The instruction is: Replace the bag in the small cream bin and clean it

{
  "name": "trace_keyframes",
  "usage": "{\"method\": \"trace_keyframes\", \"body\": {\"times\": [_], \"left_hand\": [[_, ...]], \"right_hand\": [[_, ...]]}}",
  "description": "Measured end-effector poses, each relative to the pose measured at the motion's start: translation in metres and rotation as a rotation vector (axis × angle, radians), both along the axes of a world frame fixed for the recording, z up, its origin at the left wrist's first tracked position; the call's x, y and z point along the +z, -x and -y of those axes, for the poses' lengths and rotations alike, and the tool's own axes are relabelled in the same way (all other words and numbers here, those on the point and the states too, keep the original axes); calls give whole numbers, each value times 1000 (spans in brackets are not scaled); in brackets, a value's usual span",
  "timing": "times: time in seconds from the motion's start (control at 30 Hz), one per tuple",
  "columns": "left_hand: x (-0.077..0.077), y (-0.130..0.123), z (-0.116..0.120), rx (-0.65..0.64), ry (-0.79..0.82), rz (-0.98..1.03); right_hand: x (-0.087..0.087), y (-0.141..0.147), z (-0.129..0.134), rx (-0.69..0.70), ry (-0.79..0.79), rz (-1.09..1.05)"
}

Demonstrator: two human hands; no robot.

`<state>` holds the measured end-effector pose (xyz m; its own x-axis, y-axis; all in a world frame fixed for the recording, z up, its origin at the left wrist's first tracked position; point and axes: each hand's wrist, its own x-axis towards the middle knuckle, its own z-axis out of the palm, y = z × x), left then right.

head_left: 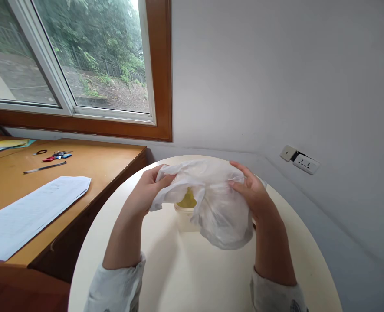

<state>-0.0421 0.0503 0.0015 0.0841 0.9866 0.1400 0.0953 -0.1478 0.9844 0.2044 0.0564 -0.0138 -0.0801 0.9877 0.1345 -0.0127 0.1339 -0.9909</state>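
A thin white plastic bag [222, 212] is stretched between my two hands above the round table. My left hand [151, 186] grips the bag's left edge, thumb pressed over the plastic. On the other side, my right hand [250, 186] pinches it between thumb and fingers. The bag's lower part hangs crumpled and slightly puffed out near my right wrist. Behind and below it stands a small pale container [185, 221] with something yellow [188, 199] showing at its top. The bag hides much of the container, and what the yellow thing is cannot be made out.
The round cream table [185, 273] meets the wall. At left, a wooden desk [113, 160] bears a paper stack [42, 212], a pen [45, 167], red-handled scissors [50, 159], a black ring [41, 152] and coloured folders [6, 143]. A power socket [305, 163] is on the right wall.
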Motion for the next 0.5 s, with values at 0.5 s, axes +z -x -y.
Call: {"method": "trace_keyframes", "body": {"times": [0.5], "left_hand": [[8, 51, 13, 141, 141, -29]], "right_hand": [[-10, -49, -5, -382, 61, 336]]}}
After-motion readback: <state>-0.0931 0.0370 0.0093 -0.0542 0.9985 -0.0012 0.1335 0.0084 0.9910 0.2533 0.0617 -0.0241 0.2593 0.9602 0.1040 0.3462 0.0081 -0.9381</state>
